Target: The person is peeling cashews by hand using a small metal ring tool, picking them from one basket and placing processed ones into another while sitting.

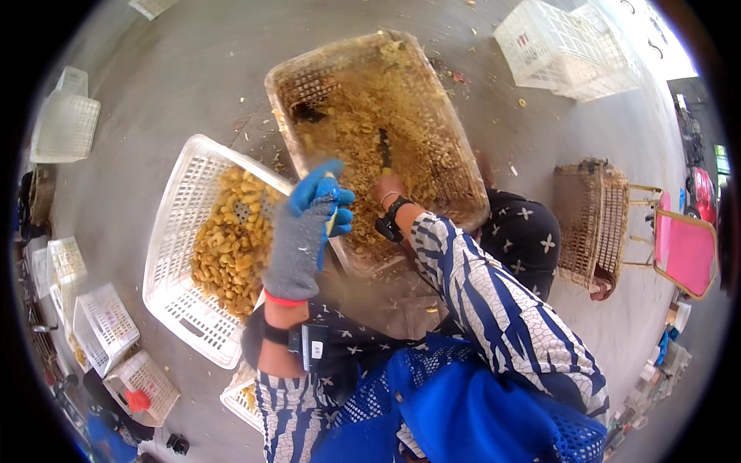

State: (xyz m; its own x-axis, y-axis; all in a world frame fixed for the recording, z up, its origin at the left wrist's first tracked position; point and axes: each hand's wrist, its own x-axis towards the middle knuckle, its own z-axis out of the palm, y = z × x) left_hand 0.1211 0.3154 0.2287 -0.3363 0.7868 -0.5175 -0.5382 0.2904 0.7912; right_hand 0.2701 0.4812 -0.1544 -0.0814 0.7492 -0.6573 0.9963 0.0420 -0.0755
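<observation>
My left hand (307, 231), in a grey glove with blue fingertips, is raised over the gap between two crates and pinches a small pale yellow piece (331, 217). My bare right hand (388, 190) grips a knife (384, 149) with a dark blade that points into the dirty crate (289, 117) full of yellowish peelings and scraps. To the left lies a white plastic crate (171, 231) holding peeled yellow pieces (231, 243).
Empty white crates stand at the top right (563, 50), the far left (63, 123) and the lower left (104, 324). A brown woven basket (590, 224) and a pink chair (685, 251) are at the right. Blue mesh fabric (463, 409) covers my lap. The floor is grey concrete.
</observation>
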